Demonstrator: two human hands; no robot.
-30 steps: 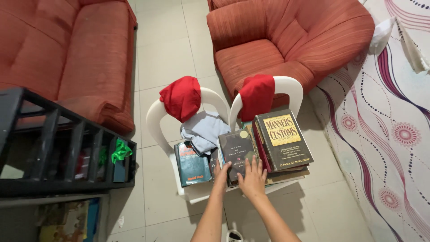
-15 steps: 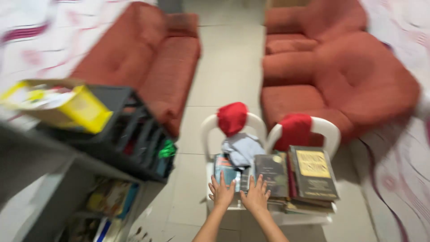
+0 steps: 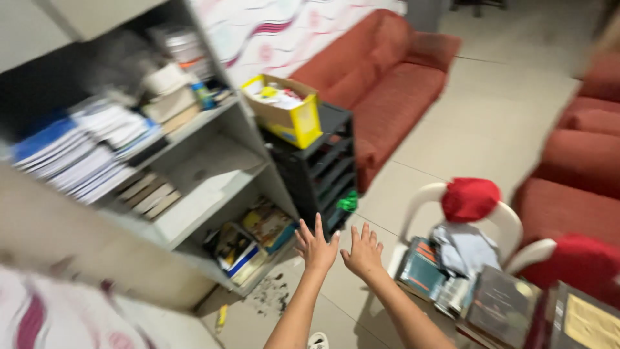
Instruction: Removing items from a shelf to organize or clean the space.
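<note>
Both hands are empty, held out in mid-air w/ fingers spread: left hand (image 3: 316, 245) and right hand (image 3: 363, 252) side by side, palms down, nothing gripped, each grip open. They hang over bare floor (image 3: 491, 123), between the grey shelf unit (image 3: 213, 194) on the left and the white plastic chairs (image 3: 452, 200) on the right.

Nearest things: a low shelf w/ leaning books (image 3: 248, 242) just left of the left hand; a black tiered rack (image 3: 323, 168) beyond the fingertips, w/ a yellow cardboard box (image 3: 287, 110) on top and a bit of green (image 3: 349, 201) in its lower tier. The book stack (image 3: 500, 304) on the chair seat lies to the right of the right hand, apart from it, beside a teal-covered book (image 3: 421, 271) and a crumpled pale cloth (image 3: 466, 249). Red cloth (image 3: 470, 197) is draped over the chair back.

The view is motion-blurred, so fine detail on the shelves can't be read.

Judgement on doing it well: w/ hands bare and between stack and shelf, books are best taken a few at a time, spines aligned, gripped from both sides w/ thumbs on top. The middle shelf shows a bare stretch; that gap looks the easiest spot. The dark debris (image 3: 274, 297) on the floor by the unit should be stepped around.
</note>
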